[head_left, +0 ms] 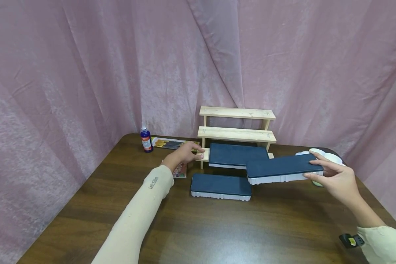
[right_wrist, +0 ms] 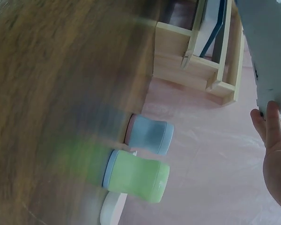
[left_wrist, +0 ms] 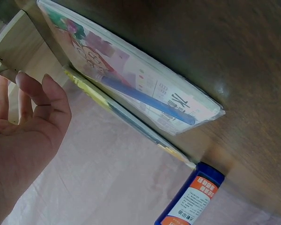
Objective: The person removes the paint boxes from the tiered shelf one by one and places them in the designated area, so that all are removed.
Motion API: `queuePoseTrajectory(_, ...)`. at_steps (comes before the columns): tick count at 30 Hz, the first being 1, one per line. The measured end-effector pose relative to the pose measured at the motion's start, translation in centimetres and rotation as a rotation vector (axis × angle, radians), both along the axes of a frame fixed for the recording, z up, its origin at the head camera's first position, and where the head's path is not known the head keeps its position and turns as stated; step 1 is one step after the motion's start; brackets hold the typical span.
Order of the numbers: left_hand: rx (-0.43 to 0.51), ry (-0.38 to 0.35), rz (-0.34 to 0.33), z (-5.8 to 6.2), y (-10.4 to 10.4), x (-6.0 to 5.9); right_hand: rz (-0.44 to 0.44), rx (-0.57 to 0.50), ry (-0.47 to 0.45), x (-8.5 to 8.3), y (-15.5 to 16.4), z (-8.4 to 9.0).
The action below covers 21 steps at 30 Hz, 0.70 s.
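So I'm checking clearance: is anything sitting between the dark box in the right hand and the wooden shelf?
Yes. Another dark box already lies on the shelf's lowest step, right behind the held box gripped by the right hand. The two upper steps look bare. The left hand touches the shelf's left end.

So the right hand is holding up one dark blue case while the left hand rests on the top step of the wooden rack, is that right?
Not quite: the left hand rests on the bottom step of the wooden rack, as the head view shows. The right hand does hold one dark blue case up.
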<state>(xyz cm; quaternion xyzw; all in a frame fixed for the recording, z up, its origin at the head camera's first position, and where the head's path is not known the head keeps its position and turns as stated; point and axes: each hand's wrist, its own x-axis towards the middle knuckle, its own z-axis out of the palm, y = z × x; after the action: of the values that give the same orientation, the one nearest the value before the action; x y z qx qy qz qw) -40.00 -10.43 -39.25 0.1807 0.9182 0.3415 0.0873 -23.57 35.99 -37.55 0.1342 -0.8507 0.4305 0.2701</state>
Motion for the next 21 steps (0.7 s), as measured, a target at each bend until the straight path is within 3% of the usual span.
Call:
queuePoseTrajectory(9,-0.006,0.005,-0.008,-0.1,-0.2,-0.1,0.038,-0.021,-0.012,0.1,0.5,-0.4)
queuePoseTrajectory(21,-0.006,0.013,-0.006,-0.2,-0.2,-0.1,0.074,0.03,-0.042,0.5,1.4,-0.8)
